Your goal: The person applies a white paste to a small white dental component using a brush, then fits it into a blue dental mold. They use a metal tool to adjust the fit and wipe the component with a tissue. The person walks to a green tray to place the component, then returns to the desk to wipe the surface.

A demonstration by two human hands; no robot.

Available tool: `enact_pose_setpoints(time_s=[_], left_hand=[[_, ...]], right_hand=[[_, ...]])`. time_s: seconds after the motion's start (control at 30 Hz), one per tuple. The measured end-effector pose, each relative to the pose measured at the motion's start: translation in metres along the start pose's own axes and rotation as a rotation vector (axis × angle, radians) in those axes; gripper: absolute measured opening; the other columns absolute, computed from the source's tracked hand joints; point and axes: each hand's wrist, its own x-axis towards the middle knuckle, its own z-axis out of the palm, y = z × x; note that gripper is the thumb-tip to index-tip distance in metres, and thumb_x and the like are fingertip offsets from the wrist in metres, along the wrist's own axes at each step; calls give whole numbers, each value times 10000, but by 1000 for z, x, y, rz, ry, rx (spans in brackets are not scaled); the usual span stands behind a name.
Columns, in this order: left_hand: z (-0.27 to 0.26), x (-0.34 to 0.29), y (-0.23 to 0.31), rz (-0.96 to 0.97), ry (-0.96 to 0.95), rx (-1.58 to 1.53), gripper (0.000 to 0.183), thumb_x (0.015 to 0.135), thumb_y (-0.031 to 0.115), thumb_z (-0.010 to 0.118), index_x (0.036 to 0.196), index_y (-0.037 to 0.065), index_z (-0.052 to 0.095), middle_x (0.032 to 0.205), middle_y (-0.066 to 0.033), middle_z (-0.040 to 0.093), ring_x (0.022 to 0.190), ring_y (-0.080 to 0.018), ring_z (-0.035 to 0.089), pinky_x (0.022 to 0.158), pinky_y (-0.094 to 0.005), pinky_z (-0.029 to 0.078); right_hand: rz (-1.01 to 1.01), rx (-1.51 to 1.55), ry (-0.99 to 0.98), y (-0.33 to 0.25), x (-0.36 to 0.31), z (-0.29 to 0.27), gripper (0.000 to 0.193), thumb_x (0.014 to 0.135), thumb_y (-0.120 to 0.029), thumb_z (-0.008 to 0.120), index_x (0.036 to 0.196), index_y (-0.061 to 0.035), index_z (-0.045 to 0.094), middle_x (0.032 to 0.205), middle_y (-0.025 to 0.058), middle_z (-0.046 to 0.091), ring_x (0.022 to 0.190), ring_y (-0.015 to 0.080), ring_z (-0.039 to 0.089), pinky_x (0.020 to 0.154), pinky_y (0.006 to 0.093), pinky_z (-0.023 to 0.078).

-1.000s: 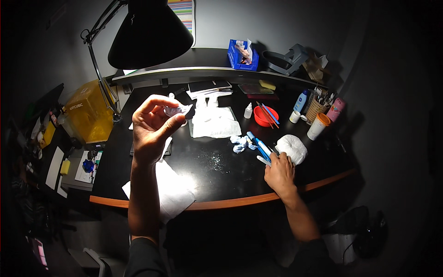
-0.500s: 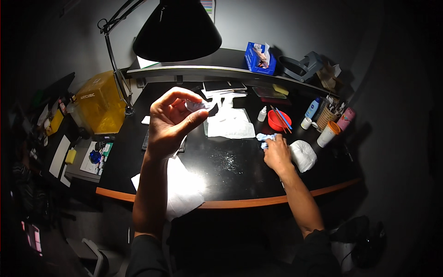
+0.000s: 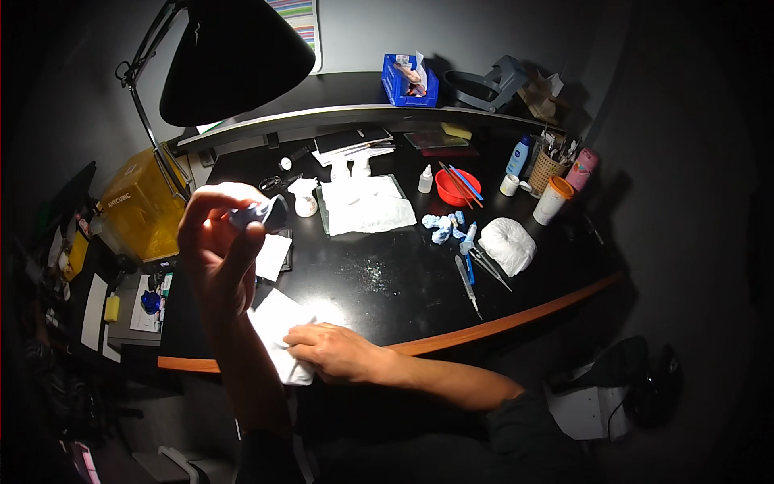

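Observation:
Raised above the left side of the desk, my left hand (image 3: pixel 218 250) pinches a small pale bluish-white piece (image 3: pixel 251 214) between thumb and fingers. Its exact kind I cannot make out; a dark rounded shape shows right beside it. My right hand (image 3: pixel 339 352) reaches across to the left at the desk's front edge. Its fingers are closed at the side of a white cloth or paper towel (image 3: pixel 278 313), which lies creased under the lamp light. Crumpled blue-and-white clumps (image 3: pixel 439 227) rest on the desk at the right, apart from both hands.
A black lamp (image 3: pixel 238 64) hangs over the left side. Tweezers (image 3: pixel 492 268), slim blue tools (image 3: pixel 468 262), a white bundle (image 3: pixel 508 245), a red bowl (image 3: pixel 458 188) and a dropper bottle (image 3: pixel 426 179) stand or lie at right. White sheets (image 3: pixel 367 211) cover a mat mid-desk. Pale specks dot the black desktop.
My right hand has left the blue-and-white clumps and moved left to the white cloth. My left hand still holds the small piece, now further left and lower in view. The view has shifted.

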Motion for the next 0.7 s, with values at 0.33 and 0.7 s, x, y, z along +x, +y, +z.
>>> enact_pose_setpoints(time_s=[0.33,0.7], left_hand=[[-42,-51,26,-2,17,98,450,853,257,870,1054,33,536,983,-114,557,877,-185,602,757,-286,507],[-76,-120,35,-119,107,138,401,808,179,920,998,21,603,948,-140,650,836,-170,656,753,-283,552]], right_hand=[[625,-452,49,-59,-93,-102,420,730,-10,645,1141,66,608,1466,370,421,1365,532,460,1148,532,402],[895,-565,205,18,-88,-96,731,888,-371,740,1351,116,454,1282,301,445,1218,468,448,1087,552,356]])
